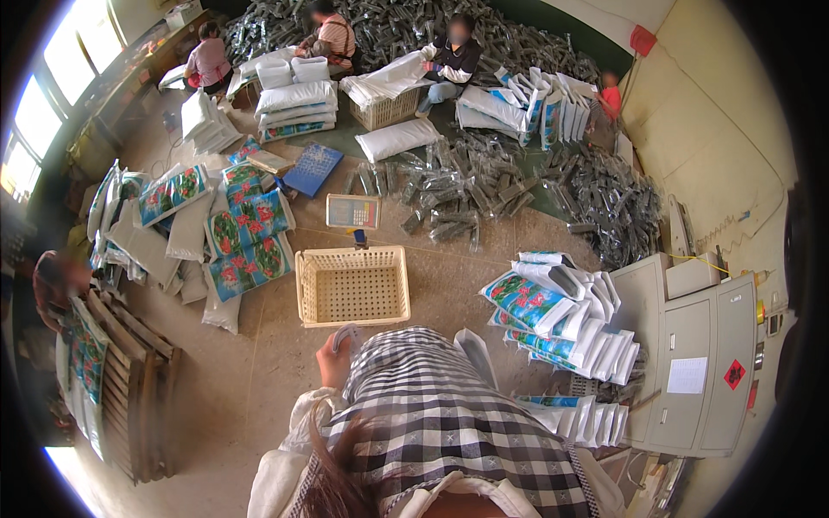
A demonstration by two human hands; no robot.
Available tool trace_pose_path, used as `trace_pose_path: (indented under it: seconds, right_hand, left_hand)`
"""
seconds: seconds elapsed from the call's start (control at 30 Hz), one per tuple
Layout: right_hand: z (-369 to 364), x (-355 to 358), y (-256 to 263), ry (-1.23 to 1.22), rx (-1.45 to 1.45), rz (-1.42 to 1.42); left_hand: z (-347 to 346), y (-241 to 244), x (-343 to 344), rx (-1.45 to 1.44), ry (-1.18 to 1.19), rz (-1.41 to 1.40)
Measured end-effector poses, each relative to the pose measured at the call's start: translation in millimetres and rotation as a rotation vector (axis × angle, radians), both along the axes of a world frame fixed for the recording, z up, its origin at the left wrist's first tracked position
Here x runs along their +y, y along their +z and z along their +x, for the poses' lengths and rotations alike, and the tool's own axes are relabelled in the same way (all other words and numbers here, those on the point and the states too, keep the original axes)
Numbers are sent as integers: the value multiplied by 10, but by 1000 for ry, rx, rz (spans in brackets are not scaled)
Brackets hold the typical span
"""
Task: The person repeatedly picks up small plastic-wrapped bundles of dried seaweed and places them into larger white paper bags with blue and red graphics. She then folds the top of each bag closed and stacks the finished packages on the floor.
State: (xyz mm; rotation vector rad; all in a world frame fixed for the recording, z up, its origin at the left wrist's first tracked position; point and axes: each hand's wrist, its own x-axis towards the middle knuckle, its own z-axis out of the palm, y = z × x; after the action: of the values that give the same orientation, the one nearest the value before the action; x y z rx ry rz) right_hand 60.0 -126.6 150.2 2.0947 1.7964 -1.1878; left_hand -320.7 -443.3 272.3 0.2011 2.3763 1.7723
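Note:
My left hand (333, 362), in a white sleeve, is beside my checked apron (427, 388), its fingers curled around a small pale object (350, 338) that I cannot make out. My right hand is out of view, hidden by the apron and my body. Just ahead on the floor lies a cream plastic basket (353, 317) with nothing in it. Beyond its far rim sits a platform scale, its display panel (352, 212) lit, with a blue platform (313, 169) behind it. An upright white bag (476, 356) shows at the apron's right edge.
Filled printed bags (249, 239) lie piled at left, near wooden pallets (139, 388). More bags (557, 324) are stacked at right before a grey metal cabinet (693, 362). Plastic-wrapped dark pieces (466, 181) cover the floor ahead. Several people (453, 58) are around the room.

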Motion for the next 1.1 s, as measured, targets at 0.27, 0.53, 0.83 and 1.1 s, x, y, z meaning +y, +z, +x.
trace_pose_path:
  seconds: [0.27,0.53,0.83,1.1]
  right_hand:
    - [132,-27,-104,-13,-17,10]
    - [188,-48,-76,-26,-31,22]
    - [159,-94,-155,-46,-45,32]
    - [9,-138,-244,3,-71,26]
  left_hand:
    - [-24,122,57,-11,-28,1]
    - [-55,7,115,-15,-49,23]
    - [-104,-11,235,-30,-106,-29]
    - [-134,111,257,-40,-125,10]
